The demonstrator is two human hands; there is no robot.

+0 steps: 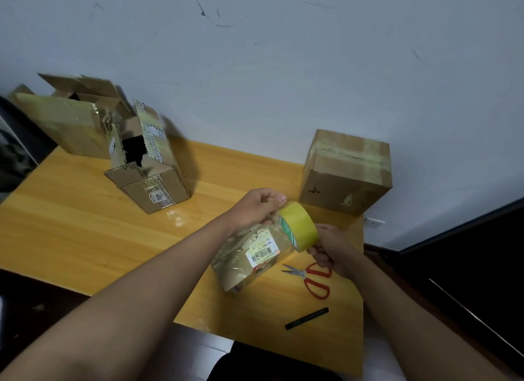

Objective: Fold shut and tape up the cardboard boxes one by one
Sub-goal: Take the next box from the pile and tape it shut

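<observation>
Small box [249,256] held by left hand [255,207], right hand [329,250] gripping tape roll [300,227] against it. Beyond fingers: sealed box [346,173] done; two open boxes [147,165] [65,119] remain.

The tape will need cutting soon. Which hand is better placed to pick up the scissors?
Right. The right hand grips the tape roll just above the scissors; the left hand sits farther away, steadying the small box.

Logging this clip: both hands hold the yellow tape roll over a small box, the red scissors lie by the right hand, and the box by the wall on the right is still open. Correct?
Not quite. The head view shows the box by the wall closed, tape across its top. The rest stands: left hand, right hand, tape roll, small box, scissors.
</observation>
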